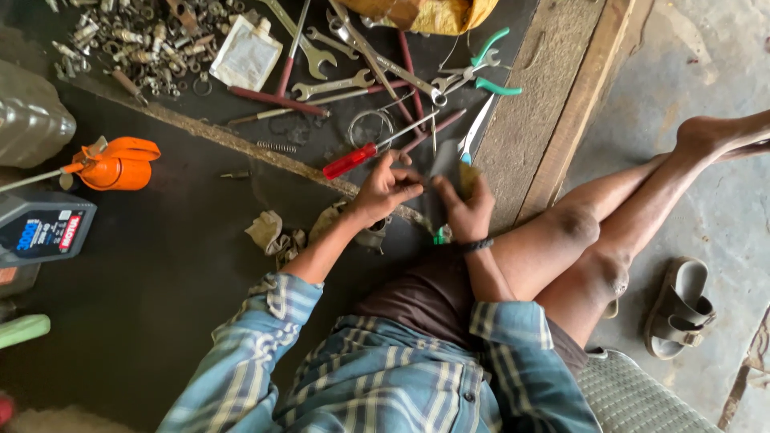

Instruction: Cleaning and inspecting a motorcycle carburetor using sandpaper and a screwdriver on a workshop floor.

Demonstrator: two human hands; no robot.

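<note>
My left hand [383, 191] and my right hand [468, 208] meet over the dark, oily floor, both pinching a small thin grey sheet [443, 163] held between them. The left fingers grip its left edge, the right fingers its lower right side. A green-handled tool [439, 236] lies just under my right wrist. A red-handled screwdriver [351, 160] lies right beyond my left hand. What else the right hand may hold is hidden by its fingers.
Several spanners [333, 84], green-handled pliers [491, 68] and a heap of small metal parts [136, 40] lie at the top. An orange oil can [116, 163], an oil bottle [44, 228] and dirty rags [277, 234] are on the left. A wooden ledge [561, 104] and a sandal [680, 309] lie to the right.
</note>
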